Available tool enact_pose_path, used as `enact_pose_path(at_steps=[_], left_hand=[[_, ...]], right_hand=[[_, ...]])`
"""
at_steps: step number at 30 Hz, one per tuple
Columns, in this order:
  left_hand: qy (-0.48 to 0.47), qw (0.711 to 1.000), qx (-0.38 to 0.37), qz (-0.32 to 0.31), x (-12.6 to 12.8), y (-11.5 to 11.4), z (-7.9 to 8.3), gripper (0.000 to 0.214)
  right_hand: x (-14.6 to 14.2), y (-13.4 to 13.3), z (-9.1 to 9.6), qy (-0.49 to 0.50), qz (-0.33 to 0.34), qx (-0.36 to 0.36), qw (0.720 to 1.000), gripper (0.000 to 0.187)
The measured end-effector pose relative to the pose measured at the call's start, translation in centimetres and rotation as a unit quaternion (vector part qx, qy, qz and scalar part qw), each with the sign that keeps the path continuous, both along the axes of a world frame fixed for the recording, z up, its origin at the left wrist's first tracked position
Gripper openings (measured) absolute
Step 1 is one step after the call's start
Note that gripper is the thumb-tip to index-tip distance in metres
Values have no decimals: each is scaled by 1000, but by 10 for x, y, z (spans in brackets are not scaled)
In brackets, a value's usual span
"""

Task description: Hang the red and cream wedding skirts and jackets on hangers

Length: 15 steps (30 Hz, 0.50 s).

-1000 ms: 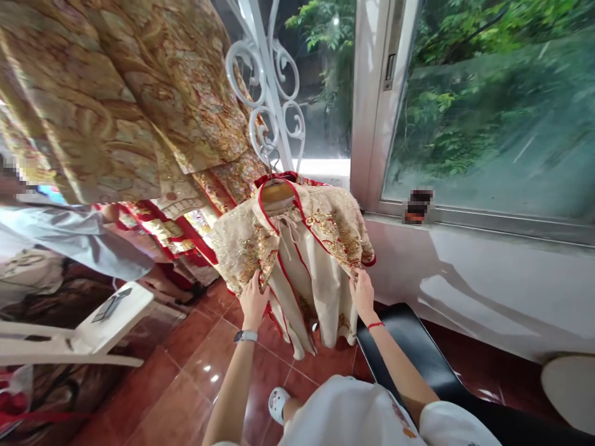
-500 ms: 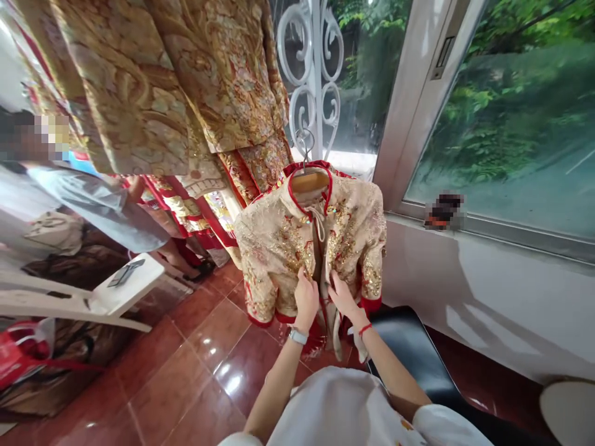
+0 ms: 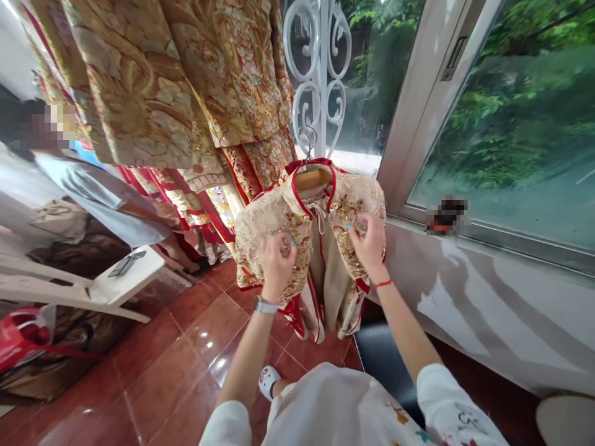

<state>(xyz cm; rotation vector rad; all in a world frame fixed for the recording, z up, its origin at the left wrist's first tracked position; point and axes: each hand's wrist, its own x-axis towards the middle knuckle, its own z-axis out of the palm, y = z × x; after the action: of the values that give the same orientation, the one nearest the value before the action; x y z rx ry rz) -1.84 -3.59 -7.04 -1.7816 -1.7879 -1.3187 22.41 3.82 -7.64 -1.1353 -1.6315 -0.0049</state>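
Observation:
A small cream and gold embroidered jacket (image 3: 260, 226) with red trim hangs on a wooden hanger (image 3: 312, 178) from a white scrolled window grille (image 3: 320, 74). My left hand (image 3: 275, 265) grips the jacket's left front panel, fingers curled into the cloth. My right hand (image 3: 369, 243) grips the right front panel near the chest. The two panels are pulled apart and the cream lining (image 3: 331, 285) shows between them. A watch sits on my left wrist and a red string on my right.
Large gold brocade garments (image 3: 153, 80) hang at upper left. Another person in a grey sleeve (image 3: 102, 192) stands at left by a white plastic chair (image 3: 111, 288). A black seat (image 3: 385, 365) is below the jacket; a window (image 3: 520, 118) and white wall are to the right. The floor is red tile.
Both hands rose from the jacket's lower middle to its chest and moved apart, spreading the front panels open. The camera view shifted slightly.

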Motion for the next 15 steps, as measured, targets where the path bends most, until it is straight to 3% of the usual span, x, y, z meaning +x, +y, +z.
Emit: enact_pose_path(at_steps=[2,5,9,15], left_hand=[[29,998,58,14,-31,18,41,42],[109,993,5,-39,-72,43,80,48],[98,995,-23,-15,-82,62,87,20],[7,997,53,53,-37,76,89,16]], right_hand=[[20,42,34,-53,29,48,997,35],[39,97,66,-126,108,63,984,38],[29,128,79,-110,149,77,980,15],[-24,112,86,-24,89,103,990,17]])
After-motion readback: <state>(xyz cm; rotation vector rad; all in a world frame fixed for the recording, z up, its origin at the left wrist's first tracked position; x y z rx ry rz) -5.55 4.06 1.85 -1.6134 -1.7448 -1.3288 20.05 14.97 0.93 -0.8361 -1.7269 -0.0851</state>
